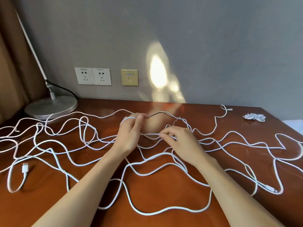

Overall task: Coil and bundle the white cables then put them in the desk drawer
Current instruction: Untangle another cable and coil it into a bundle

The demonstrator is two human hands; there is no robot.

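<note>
Several long white cables (pixel 164 210) sprawl in loose tangled loops across the brown desk (pixel 49 203). My left hand (pixel 129 135) is held up at the desk's middle with a strand of white cable looped over its fingers. My right hand (pixel 182 141), just to the right, pinches the same strand between thumb and fingertips, and the cable runs taut between the two hands. A white USB plug (pixel 25 169) lies at the left and another connector (pixel 270 189) at the right. One small coiled bundle (pixel 254 117) sits at the far right. No drawer is visible.
A lamp with a round silver base (pixel 50 107) stands at the back left, its black cord trailing behind. Two wall sockets (pixel 92 76) and a beige data port (pixel 129 77) are on the grey wall. The desk's right edge falls away at the right.
</note>
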